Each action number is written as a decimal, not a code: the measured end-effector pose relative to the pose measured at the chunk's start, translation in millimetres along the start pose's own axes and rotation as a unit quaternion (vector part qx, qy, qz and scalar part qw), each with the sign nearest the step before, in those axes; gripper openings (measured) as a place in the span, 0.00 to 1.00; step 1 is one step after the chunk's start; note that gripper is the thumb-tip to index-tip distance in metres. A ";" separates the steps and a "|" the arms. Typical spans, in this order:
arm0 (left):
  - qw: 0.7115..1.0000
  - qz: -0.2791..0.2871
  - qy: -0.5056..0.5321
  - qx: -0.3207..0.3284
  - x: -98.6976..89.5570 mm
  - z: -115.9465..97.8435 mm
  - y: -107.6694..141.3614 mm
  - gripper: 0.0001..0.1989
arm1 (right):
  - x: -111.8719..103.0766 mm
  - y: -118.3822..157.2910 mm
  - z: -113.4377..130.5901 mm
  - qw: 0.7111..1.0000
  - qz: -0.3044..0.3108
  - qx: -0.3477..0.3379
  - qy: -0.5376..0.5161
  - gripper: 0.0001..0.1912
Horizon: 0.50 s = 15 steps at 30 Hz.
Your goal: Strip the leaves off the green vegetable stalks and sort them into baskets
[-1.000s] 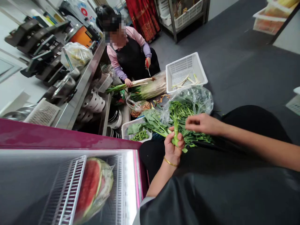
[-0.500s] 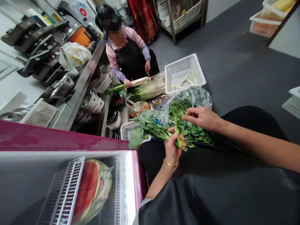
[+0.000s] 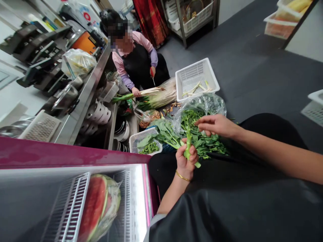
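My left hand (image 3: 186,158) is closed around the lower part of a thick broccolini stalk (image 3: 188,138), which stands nearly upright with its green florets on top. Long leaves (image 3: 165,131) from the same grip spread out to the left. Just right of the florets hovers my right hand (image 3: 217,125), its fingers loosely stretched and apart, holding nothing that I can see. Beneath both hands lies a heap of leafy greens (image 3: 210,145), partly in a clear plastic bag (image 3: 213,102). To the left, a small white basket (image 3: 133,138) has cut green pieces in it.
Across from me a person (image 3: 137,60) holds red-handled scissors (image 3: 152,73) and long scallions (image 3: 148,91). A larger white basket (image 3: 213,75) has pale stalks in it. At my left stands a lit fridge with a cut watermelon (image 3: 94,201); a metal counter (image 3: 88,85) runs behind.
The leaves at my left hand have swung up and inward, uncovering more of the small basket. My right fingers have loosened and spread. The other person's scissors have moved slightly left.
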<state>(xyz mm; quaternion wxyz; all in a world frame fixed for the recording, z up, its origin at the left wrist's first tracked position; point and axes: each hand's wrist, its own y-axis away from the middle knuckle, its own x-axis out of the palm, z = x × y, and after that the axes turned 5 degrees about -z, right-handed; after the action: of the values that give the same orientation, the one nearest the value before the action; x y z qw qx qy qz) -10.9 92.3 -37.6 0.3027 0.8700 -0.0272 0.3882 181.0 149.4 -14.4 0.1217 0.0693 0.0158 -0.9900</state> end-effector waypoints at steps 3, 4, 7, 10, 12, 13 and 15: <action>1.000 -0.004 0.001 -0.006 0.2 2.3 0.0 0.08 | 6.7 -21.5 5.8 0.989 -0.071 0.046 -0.125 0.19; 1.000 -0.004 0.000 -0.007 0.4 2.8 0.0 0.08 | 11.1 -25.1 7.2 0.986 -0.073 0.038 -0.144 0.19; 1.000 -0.003 0.003 -0.011 2.9 3.5 0.2 0.10 | 22.1 -24.4 7.2 0.987 -0.131 -0.036 -0.087 0.16; 1.000 -0.017 0.005 0.011 9.4 5.4 1.2 0.11 | 25.0 -13.1 0.9 0.946 -0.226 -0.197 0.123 0.12; 0.998 -0.038 -0.017 0.046 14.5 7.9 2.7 0.11 | 25.7 -3.9 -3.9 0.906 -0.205 -0.291 0.230 0.11; 0.996 -0.049 -0.034 0.071 16.5 9.3 3.5 0.12 | 26.4 0.3 -5.5 0.898 -0.170 -0.318 0.253 0.11; 0.986 -0.068 -0.075 0.134 18.2 12.5 4.8 0.13 | 27.6 6.0 -5.7 0.911 -0.116 -0.312 0.244 0.12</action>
<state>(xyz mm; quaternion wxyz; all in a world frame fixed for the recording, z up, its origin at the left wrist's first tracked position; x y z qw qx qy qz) 8.8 84.9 -29.0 0.2060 0.9292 0.0620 0.3007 156.7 137.2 -24.0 0.0140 0.2651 0.3609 -0.8940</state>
